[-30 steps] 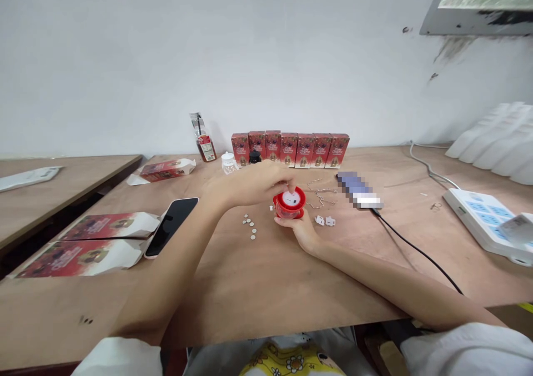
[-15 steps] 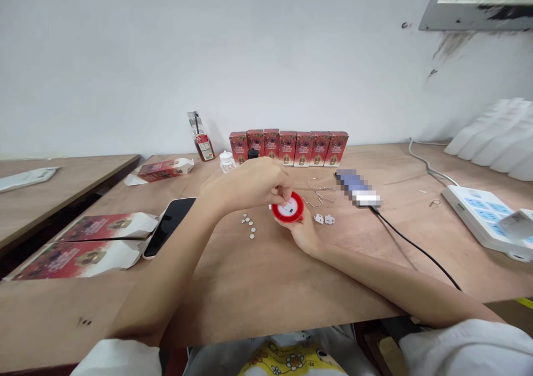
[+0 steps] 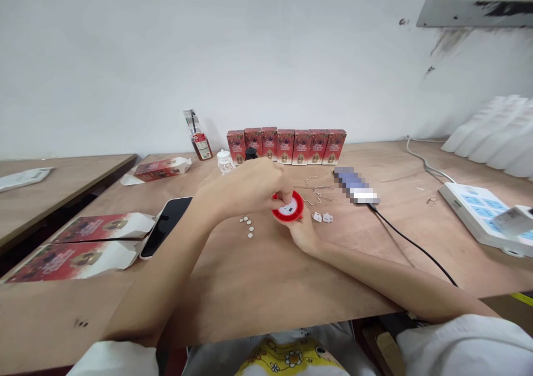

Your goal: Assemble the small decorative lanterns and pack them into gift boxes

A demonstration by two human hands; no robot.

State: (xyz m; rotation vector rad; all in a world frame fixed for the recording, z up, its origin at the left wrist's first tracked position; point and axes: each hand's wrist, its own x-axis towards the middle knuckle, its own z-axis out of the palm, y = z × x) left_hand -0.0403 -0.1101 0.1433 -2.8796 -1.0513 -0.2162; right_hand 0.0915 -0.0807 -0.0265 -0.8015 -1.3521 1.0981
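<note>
A red round piece with a white disc in its middle (image 3: 296, 205), which looks like a lantern base, is held tilted above the table in my right hand (image 3: 305, 231). My right fingers wrap its underside and are partly hidden. From the left my left hand (image 3: 266, 184) reaches over it. Its fingers are pinched together, tips touching the white disc, and whatever may be between them is hidden. Several small silvery button cells (image 3: 250, 229) lie on the table left of the base. To its right lie two small white plastic pieces (image 3: 322, 217) and thin chains (image 3: 318, 194).
Several red boxes (image 3: 285, 145) stand along the wall, with a white lantern (image 3: 225, 161) and a drink pouch (image 3: 200, 140) to their left. Open boxes (image 3: 100, 229) and a phone (image 3: 166, 226) lie at left. A cabled phone (image 3: 356, 186) and power strip (image 3: 483, 209) lie at right.
My left fingers have pressed slightly lower onto the white disc. My right hand keeps holding the red base in nearly the same place. The whole view has shifted slightly.
</note>
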